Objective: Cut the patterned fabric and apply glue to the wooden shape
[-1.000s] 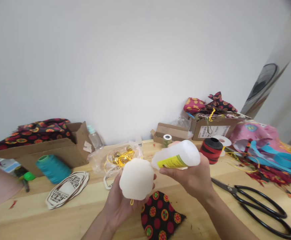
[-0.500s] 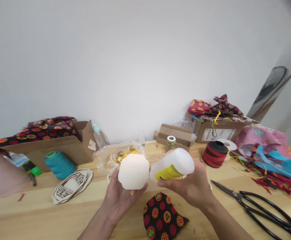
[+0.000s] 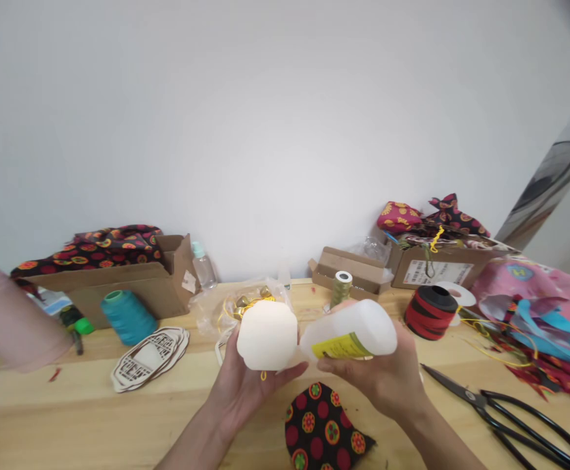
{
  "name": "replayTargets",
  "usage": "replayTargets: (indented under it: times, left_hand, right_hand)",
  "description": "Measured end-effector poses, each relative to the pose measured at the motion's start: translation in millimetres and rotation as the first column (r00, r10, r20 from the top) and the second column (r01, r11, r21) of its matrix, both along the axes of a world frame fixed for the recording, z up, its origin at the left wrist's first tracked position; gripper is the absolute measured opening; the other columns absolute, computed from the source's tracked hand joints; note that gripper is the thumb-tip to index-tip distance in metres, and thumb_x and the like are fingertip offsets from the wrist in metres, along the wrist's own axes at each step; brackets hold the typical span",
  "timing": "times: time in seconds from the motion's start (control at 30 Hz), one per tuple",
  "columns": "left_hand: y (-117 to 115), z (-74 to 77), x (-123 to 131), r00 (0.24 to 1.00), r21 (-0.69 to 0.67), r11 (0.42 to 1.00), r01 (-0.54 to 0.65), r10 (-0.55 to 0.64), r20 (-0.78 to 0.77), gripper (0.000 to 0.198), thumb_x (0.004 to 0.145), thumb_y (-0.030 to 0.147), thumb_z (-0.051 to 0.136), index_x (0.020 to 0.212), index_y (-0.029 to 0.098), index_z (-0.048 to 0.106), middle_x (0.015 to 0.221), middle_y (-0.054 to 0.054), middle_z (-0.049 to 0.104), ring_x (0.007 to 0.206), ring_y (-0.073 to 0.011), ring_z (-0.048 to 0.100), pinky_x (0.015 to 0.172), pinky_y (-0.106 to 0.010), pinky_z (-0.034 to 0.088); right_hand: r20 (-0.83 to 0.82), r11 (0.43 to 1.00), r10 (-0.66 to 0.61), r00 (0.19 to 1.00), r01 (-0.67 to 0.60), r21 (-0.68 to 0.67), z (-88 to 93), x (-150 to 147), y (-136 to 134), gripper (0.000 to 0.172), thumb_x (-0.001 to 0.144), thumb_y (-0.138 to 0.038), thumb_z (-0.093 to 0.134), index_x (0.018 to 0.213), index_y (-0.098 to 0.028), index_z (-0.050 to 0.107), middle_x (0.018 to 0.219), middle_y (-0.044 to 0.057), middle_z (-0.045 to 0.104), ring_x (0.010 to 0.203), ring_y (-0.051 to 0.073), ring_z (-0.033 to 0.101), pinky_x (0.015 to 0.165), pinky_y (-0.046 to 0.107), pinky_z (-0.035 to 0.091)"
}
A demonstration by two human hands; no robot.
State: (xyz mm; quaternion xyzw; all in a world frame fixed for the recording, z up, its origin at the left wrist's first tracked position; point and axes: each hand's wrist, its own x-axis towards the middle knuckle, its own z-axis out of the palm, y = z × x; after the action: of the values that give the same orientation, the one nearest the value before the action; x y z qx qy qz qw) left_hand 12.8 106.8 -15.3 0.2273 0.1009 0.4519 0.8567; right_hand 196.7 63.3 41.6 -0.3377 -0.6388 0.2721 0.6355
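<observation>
My left hand [image 3: 245, 391] grips a pale, scallop-edged flat piece [image 3: 268, 335] from below and behind, its plain face toward me. A small yellow loop [image 3: 264, 376] pokes out under its lower edge. In my right hand [image 3: 387, 378] lies a white squeeze bottle [image 3: 370, 326] with a yellow label, tilted so its front end points left at the piece's right edge. Its tip is hard to make out there. On the table below both hands lies a black patterned fabric piece [image 3: 321, 424] with red and green round motifs.
Black scissors [image 3: 480, 398] lie at right, near a red-and-black cord spool [image 3: 430, 313] and fabric scraps. Cut-out wooden pieces [image 3: 150, 359] and a teal thread cone [image 3: 126, 318] sit at left. Cardboard boxes [image 3: 118, 294] stand along the wall; a pink cylinder [image 3: 15, 320] is far left.
The whole view has shifted, so the scene sits slightly further right. The bottle is tipped closer to level, and my left thumb sticks out further. Both hands keep their hold.
</observation>
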Motion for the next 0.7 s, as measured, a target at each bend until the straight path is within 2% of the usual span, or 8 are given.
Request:
replayTargets:
  times: [0.07, 0.13, 0.2, 0.3, 0.43, 0.57, 0.7]
  left_hand:
    - [-1.5, 1.1, 1.7, 1.0, -0.003, 1.0, -0.015, 0.015, 0.015, 0.04, 0.083, 0.044, 0.037, 0.102, 0.02, 0.062, 0.106, -0.01, 0.066, 0.098, -0.0279, 0.058, 0.084, -0.048, 0.044]
    - [-2.9, 2.2, 3.2, 0.998, 0.006, 1.0, -0.006, 0.006, 0.06, 0.035, 0.083, 0.041, 0.04, 0.099, 0.022, 0.064, 0.102, -0.008, 0.068, 0.096, -0.0239, 0.06, 0.083, -0.038, 0.047]
    - [-3.7, 3.3, 4.2, 0.996, 0.009, 1.0, -0.016, 0.015, 0.088, 0.031, 0.082, 0.039, 0.042, 0.098, 0.024, 0.064, 0.101, -0.005, 0.068, 0.095, -0.021, 0.061, 0.082, -0.032, 0.048]
    - [-3.6, 3.9, 4.9, 0.997, 0.003, 0.999, -0.055, 0.054, 0.062, 0.031, 0.082, 0.039, 0.042, 0.097, 0.025, 0.065, 0.1, -0.004, 0.069, 0.093, -0.0215, 0.062, 0.08, -0.033, 0.049]
    - [-3.0, 2.9, 5.3, 0.994, -0.019, 0.994, -0.106, 0.106, 0.017, 0.034, 0.083, 0.04, 0.04, 0.095, 0.022, 0.066, 0.099, -0.006, 0.069, 0.091, -0.0218, 0.063, 0.076, -0.032, 0.05]
    - [-2.9, 2.0, 5.7, 0.992, -0.014, 0.992, -0.124, 0.124, 0.014, 0.031, 0.081, 0.04, 0.044, 0.093, 0.023, 0.067, 0.097, -0.006, 0.07, 0.089, -0.0227, 0.063, 0.076, -0.034, 0.051]
    - [-3.0, 1.1, 6.4, 0.992, -0.038, 0.991, -0.126, 0.126, 0.0, 0.035, 0.083, 0.04, 0.04, 0.095, 0.02, 0.067, 0.097, -0.007, 0.07, 0.087, -0.0209, 0.064, 0.073, -0.03, 0.051]
  right_hand:
    - [-0.009, 1.0, 0.021, 1.0, -0.021, -0.007, -1.9, -1.3, -0.4, 0.036, 0.051, -0.009, 0.077, 0.08, -0.024, 0.062, 0.07, -0.003, 0.067, 0.058, 0.018, 0.063, 0.055, 0.025, 0.054]
    - [-0.045, 0.997, 0.074, 0.996, -0.075, -0.01, -4.3, -2.7, -0.7, 0.041, 0.051, -0.009, 0.077, 0.085, -0.026, 0.061, 0.074, -0.002, 0.066, 0.062, 0.019, 0.064, 0.057, 0.026, 0.054]
    - [-0.067, 0.997, 0.075, 0.995, -0.075, -0.01, -6.3, -3.5, -0.7, 0.043, 0.051, -0.009, 0.077, 0.087, -0.026, 0.06, 0.075, -0.002, 0.066, 0.065, 0.02, 0.064, 0.059, 0.028, 0.055]
    - [-0.061, 1.0, 0.011, 0.998, -0.012, -0.023, -7.9, -3.4, -0.2, 0.043, 0.052, -0.009, 0.077, 0.088, -0.026, 0.06, 0.075, -0.002, 0.066, 0.064, 0.02, 0.064, 0.06, 0.028, 0.055]
    - [-0.059, 0.994, 0.095, 0.994, -0.098, -0.054, -9.6, -4.0, 0.6, 0.042, 0.051, -0.009, 0.077, 0.086, -0.026, 0.059, 0.079, 0.0, 0.066, 0.069, 0.022, 0.064, 0.059, 0.03, 0.056]
    - [-0.087, 0.998, 0.035, 0.996, -0.039, -0.05, -10.3, -6.6, 0.3, 0.045, 0.05, -0.01, 0.077, 0.088, -0.027, 0.059, 0.074, -0.002, 0.066, 0.062, 0.02, 0.063, 0.056, 0.028, 0.055]
    - [-0.124, 0.992, 0.123, 0.985, -0.126, -0.013, -7.3, -8.5, -1.2, 0.041, 0.051, -0.012, 0.077, 0.085, -0.028, 0.061, 0.077, -0.002, 0.066, 0.066, 0.021, 0.064, 0.057, 0.028, 0.055]
